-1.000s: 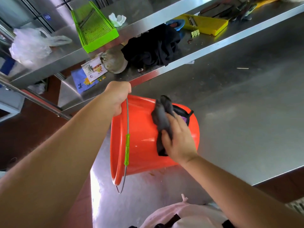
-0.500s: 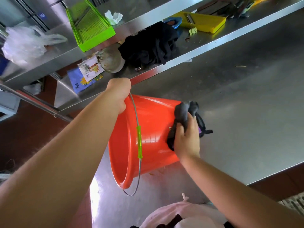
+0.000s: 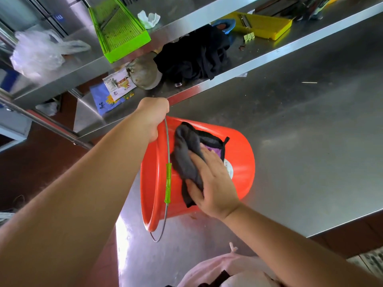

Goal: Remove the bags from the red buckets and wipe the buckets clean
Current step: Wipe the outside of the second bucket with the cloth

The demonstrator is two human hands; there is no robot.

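Note:
A red bucket (image 3: 240,160) lies tipped on its side on the steel table (image 3: 300,141), its mouth facing left toward me. My left hand (image 3: 154,116) grips the bucket's rim at the top, where the wire handle with a green grip (image 3: 168,183) hangs down. My right hand (image 3: 213,183) lies flat on a dark grey cloth (image 3: 186,154) and presses it against the bucket's outer wall. A white label shows on the wall beside my fingers. No bag is visible in the bucket.
A shelf above the table holds a black garment (image 3: 196,56), a green tray (image 3: 120,30), a yellow slicer (image 3: 263,25), a white plastic bag (image 3: 39,52) and leaflets (image 3: 116,88). A pink bag (image 3: 217,272) sits at the table's near edge. Brown floor lies to the left.
My right hand has slid the cloth from the bucket's base end back toward the rim, and its fingers now lie flatter. The bucket has shifted slightly; my left hand keeps its grip.

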